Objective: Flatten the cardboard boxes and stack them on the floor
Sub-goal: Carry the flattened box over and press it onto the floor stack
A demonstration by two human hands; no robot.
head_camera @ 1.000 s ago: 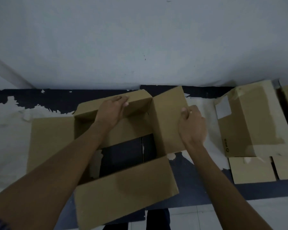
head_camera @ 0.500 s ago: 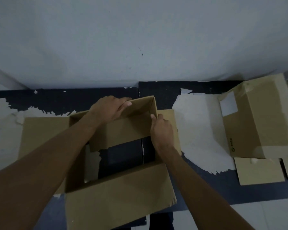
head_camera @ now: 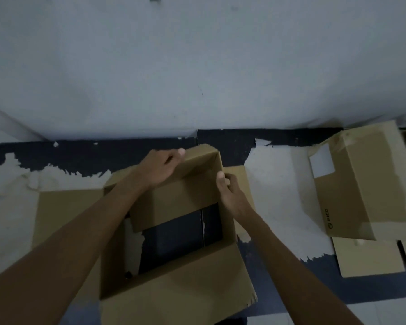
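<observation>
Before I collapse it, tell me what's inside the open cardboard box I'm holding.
Nothing shows inside the open cardboard box: its bottom is open to the dark floor, with one inner flap hanging in. The near wall hides the front strip.

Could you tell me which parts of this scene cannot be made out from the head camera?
- Open box: its near flap is cut off by the bottom edge.
- Left hand: fingertips hidden behind the far wall.
- Flattened box: right side cut off; printed logo too small to read.

Flattened box [head_camera: 361,191] cut by right edge; logo unreadable.
</observation>
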